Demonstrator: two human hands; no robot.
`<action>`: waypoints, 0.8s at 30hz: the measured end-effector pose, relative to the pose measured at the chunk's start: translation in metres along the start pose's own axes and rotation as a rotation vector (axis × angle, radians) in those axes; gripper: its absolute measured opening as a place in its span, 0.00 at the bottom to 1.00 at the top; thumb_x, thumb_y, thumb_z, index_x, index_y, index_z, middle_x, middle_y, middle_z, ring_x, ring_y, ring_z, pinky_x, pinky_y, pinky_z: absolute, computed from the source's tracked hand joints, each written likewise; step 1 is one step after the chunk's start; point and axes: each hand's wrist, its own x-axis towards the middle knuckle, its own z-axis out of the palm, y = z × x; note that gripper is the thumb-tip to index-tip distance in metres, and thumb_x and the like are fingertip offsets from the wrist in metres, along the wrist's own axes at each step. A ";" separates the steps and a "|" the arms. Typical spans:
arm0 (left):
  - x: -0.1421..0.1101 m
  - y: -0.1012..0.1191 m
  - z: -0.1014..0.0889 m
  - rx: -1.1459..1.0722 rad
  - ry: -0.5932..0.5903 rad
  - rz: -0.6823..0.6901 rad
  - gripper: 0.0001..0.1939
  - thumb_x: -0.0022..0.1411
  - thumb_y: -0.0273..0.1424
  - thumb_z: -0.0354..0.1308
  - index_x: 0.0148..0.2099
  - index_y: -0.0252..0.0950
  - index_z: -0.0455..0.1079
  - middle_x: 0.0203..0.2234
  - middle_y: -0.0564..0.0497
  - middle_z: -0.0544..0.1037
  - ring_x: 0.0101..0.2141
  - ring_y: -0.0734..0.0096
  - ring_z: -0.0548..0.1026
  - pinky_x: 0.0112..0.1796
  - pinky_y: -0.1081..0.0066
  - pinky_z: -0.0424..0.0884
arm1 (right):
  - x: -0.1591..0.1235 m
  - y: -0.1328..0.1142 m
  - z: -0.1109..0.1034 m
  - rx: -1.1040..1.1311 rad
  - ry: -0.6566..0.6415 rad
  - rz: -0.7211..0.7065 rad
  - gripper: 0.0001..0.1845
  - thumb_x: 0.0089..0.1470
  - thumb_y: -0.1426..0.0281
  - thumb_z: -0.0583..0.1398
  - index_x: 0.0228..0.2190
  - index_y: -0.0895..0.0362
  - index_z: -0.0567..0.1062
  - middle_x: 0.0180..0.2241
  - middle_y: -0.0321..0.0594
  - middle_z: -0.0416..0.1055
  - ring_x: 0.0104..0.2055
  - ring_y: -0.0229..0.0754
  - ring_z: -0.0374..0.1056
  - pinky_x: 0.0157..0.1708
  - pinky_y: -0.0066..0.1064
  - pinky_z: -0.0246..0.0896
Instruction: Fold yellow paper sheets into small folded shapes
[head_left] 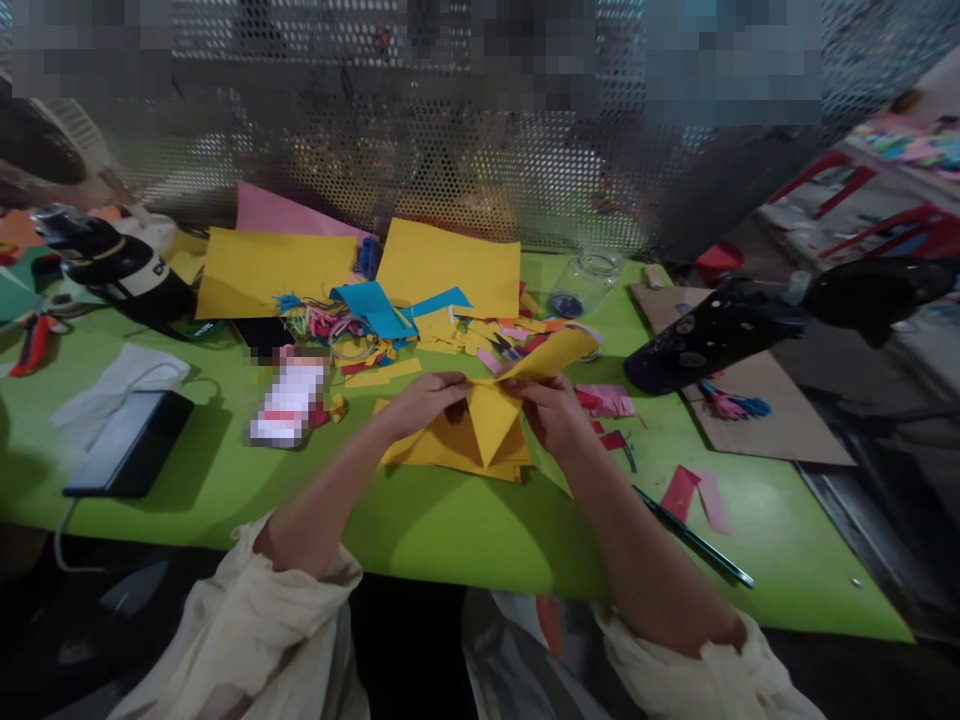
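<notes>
While the left hand (431, 398) and the right hand (553, 408) are near each other: we see both of them clamped on one folded piece of bright yellow paper (491, 425), with the thumbs toward its middle.
Folded paper: we find it raised over the smooth, bright green table (480, 535), one pointed flap hanging down and another part rising to the right; we suppose it is pinched from two sides so that the folds do not spring open.
Yellow pile: beneath the hands we see flat yellow paper sheets (431, 450), perhaps put there to be within easy reach.
Scraps: behind the hands we notice a heap of small multicoloured paper scraps (442, 330), maybe pushed back to give room to the wrists.
Right side: we see a slim dark green pen (705, 545) near the table edge, a flat brown cardboard sheet (784, 415) and a dark speckled bottle (697, 340) with its lid open.
Left side: we see a phone with lit screen (289, 400), its display too blurred to read.
Room: we face a grey perforated metal screen (420, 150), and at far right we see red plastic seats (919, 230); the light is dim.
</notes>
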 end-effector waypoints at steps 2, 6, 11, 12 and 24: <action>0.000 -0.001 0.000 -0.021 -0.003 -0.001 0.17 0.59 0.44 0.58 0.27 0.36 0.67 0.20 0.52 0.75 0.24 0.73 0.72 0.31 0.71 0.68 | 0.000 -0.002 0.001 -0.021 0.007 -0.011 0.11 0.33 0.67 0.70 0.24 0.50 0.76 0.29 0.37 0.77 0.36 0.48 0.73 0.43 0.41 0.69; -0.002 0.000 0.000 -0.076 -0.036 -0.007 0.17 0.57 0.45 0.60 0.28 0.37 0.68 0.21 0.52 0.77 0.26 0.72 0.75 0.34 0.70 0.70 | 0.000 -0.005 0.001 -0.096 -0.016 -0.061 0.07 0.36 0.64 0.67 0.21 0.49 0.75 0.26 0.36 0.75 0.36 0.47 0.71 0.40 0.39 0.67; -0.004 0.004 -0.001 -0.127 -0.040 -0.012 0.23 0.60 0.51 0.57 0.27 0.36 0.69 0.22 0.49 0.78 0.27 0.69 0.76 0.35 0.68 0.72 | -0.001 -0.006 0.002 -0.165 -0.041 -0.129 0.09 0.39 0.60 0.66 0.20 0.51 0.74 0.27 0.36 0.74 0.36 0.46 0.70 0.38 0.37 0.64; -0.004 0.004 -0.001 -0.124 -0.035 -0.007 0.24 0.61 0.52 0.55 0.26 0.36 0.68 0.21 0.49 0.77 0.26 0.69 0.76 0.36 0.67 0.72 | -0.001 -0.006 0.002 -0.170 -0.048 -0.133 0.09 0.39 0.60 0.66 0.21 0.51 0.74 0.27 0.36 0.74 0.36 0.46 0.70 0.38 0.37 0.64; 0.000 0.005 0.001 0.021 -0.020 0.047 0.21 0.62 0.48 0.55 0.24 0.38 0.64 0.19 0.51 0.73 0.24 0.69 0.72 0.32 0.68 0.68 | -0.006 -0.011 0.004 -0.100 -0.081 -0.109 0.05 0.36 0.67 0.65 0.22 0.52 0.75 0.28 0.36 0.73 0.33 0.42 0.67 0.36 0.35 0.63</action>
